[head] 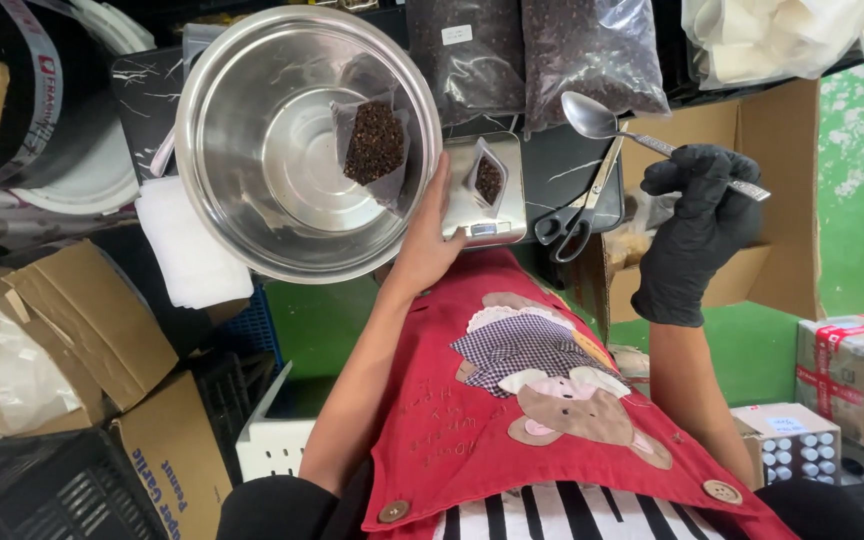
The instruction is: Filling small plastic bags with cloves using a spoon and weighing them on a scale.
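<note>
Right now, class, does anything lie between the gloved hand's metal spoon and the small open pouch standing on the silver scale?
Nothing visible does. The black-gloved right hand holds the metal spoon above and right of the small clear pouch on the silver scale. Black-handled scissors lie alongside on the counter, under that path.

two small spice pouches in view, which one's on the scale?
The smaller-looking pouch right of the left hand sits on the scale; the other pouch lies in the steel bowl.

Glossy metal bowl [252, 150] & spoon [592, 118] (matt black glove [697, 225]).
</note>
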